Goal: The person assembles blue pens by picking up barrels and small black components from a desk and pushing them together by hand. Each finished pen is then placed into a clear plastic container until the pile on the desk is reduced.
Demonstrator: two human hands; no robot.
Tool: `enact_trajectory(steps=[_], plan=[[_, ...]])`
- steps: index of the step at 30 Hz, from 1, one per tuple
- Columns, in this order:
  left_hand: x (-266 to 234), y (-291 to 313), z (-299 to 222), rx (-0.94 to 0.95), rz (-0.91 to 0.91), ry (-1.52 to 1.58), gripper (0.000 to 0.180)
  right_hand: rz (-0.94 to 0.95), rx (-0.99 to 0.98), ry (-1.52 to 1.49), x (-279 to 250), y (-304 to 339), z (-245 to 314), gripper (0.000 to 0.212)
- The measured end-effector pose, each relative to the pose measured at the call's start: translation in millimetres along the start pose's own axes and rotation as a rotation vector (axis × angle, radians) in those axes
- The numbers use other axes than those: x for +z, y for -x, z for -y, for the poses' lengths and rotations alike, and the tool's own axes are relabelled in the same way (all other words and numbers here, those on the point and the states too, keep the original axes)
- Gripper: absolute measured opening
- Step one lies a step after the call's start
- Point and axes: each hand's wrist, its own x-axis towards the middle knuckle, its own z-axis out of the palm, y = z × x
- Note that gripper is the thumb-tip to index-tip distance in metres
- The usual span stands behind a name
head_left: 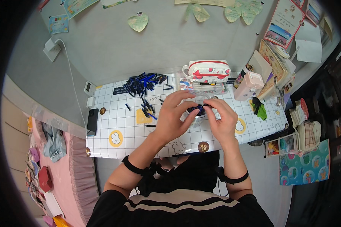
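A clear round plastic tub (197,122) stands on the table in front of me, with dark blue ink cartridges (201,111) inside. Over its mouth, my left hand (175,115) and my right hand (221,115) meet with bent fingers, thumbs facing each other. A small dark blue cartridge seems to be pinched between the fingertips, which partly hide it. To the left lies a large heap of the same short tubes (144,84). Several loose cartridges (147,107) are scattered between the heap and my left hand.
Behind the tub sits a white pencil case (209,71) with red trim, above a clear box (210,87). A pink container (249,86) and a green-and-black cloth item (259,109) are at the right. A black phone (92,122) lies at the table's left edge.
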Motion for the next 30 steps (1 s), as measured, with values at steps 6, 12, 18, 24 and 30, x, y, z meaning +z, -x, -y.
enact_trajectory(steps=[6, 12, 18, 24, 30], plan=[[-11.0, 10.4, 5.9, -0.084, -0.029, -0.013, 0.011, 0.046, -0.031, 0.047, -0.7, -0.9, -1.0, 0.016], [-27.5, 46.0, 21.5, -0.234, -0.06, -0.099, 0.012, -0.023, -0.119, 0.128, 7.3, 3.9, 7.3, 0.014], [-40.4, 81.9, 31.8, -0.424, -0.1, -0.249, 0.013, 0.08, -0.239, -0.107, 39.4, 27.2, 16.3, 0.015], [-36.3, 100.2, 31.4, -0.504, -0.094, -0.297, 0.019, 0.426, -0.066, -0.109, 71.0, 46.3, 6.7, 0.025], [-24.9, 95.0, 30.3, -0.466, 0.037, -0.398, 0.034, 0.481, -0.04, -0.008, 85.2, 45.7, -0.9, 0.033]])
